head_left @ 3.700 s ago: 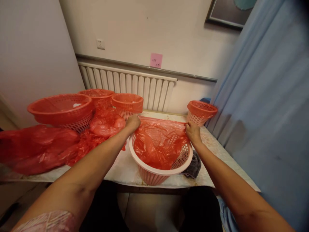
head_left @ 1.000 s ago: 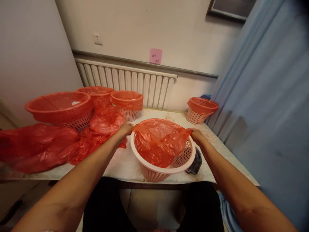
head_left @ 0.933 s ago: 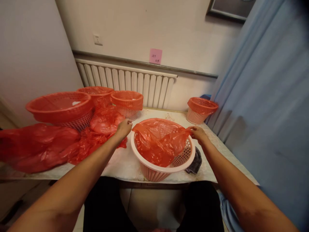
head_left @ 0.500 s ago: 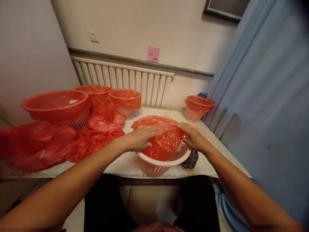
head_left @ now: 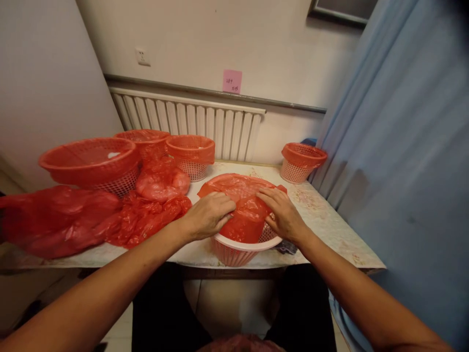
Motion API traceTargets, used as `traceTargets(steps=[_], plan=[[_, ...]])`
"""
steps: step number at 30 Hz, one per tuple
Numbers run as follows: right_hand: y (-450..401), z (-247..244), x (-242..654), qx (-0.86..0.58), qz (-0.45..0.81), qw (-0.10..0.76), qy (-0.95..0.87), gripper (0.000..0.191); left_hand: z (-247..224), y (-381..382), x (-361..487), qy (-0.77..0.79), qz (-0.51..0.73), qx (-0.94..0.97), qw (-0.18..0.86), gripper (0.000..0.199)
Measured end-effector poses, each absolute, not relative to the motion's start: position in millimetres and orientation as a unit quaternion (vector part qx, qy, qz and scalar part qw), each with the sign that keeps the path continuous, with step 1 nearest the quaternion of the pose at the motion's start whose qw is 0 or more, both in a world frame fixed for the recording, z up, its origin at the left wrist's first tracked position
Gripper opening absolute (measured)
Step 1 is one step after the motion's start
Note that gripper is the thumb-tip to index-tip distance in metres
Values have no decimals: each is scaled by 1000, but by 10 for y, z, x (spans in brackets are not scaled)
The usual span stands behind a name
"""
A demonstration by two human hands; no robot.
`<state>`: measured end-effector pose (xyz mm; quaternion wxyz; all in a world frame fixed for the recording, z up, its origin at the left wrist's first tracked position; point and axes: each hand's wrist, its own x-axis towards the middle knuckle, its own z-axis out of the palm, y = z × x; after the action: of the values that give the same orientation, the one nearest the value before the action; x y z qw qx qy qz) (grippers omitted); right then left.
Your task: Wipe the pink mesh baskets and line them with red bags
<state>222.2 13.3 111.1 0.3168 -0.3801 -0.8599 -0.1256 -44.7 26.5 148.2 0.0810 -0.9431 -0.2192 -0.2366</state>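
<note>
Moved inward: my left hand (head_left: 211, 214) and right hand (head_left: 284, 214), grips half-curled at the red bag (head_left: 245, 229); whether pinching, I cannot tell. Bag: inside pink basket (head_left: 234, 253), far rim covered, near rim bare.

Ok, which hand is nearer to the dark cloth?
Right. The right hand is just beyond the dark cloth; the left hand is across the basket from it.
</note>
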Motion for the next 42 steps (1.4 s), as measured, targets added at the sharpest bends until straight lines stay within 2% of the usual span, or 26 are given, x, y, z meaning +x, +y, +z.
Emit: traceTargets(steps=[4,7,14,18,22,28,32,36,42], plan=[[74,1004,2222,-390,-176,411,-805,41,1200,118,-479,-252,-287,-914,135,19],[9,920,2260,-405,-193,449,-772,30,1013,101,-474,-261,-320,-895,166,20],[-255,777,2428,-364,-193,456,-789,24,923,157,-479,-227,-410,-843,264,18],[-437,651,2482,-352,-174,448,-804,25,818,145,-549,-210,-431,-830,287,10],[-533,493,2439,-356,-153,440,-811,25,648,134,-598,-218,-450,-819,282,5],[-555,349,2344,-379,-162,470,-781,20,444,58,-621,-207,-472,-817,258,14],[-553,286,2313,-399,-172,464,-772,19,318,1,-686,-205,-443,-835,253,19],[-503,177,2290,-429,-195,441,-764,18,223,-30,-713,-217,-417,-849,241,16],[-442,37,2255,-463,-174,460,-738,17,190,-62,-658,-327,-423,-836,124,9]])
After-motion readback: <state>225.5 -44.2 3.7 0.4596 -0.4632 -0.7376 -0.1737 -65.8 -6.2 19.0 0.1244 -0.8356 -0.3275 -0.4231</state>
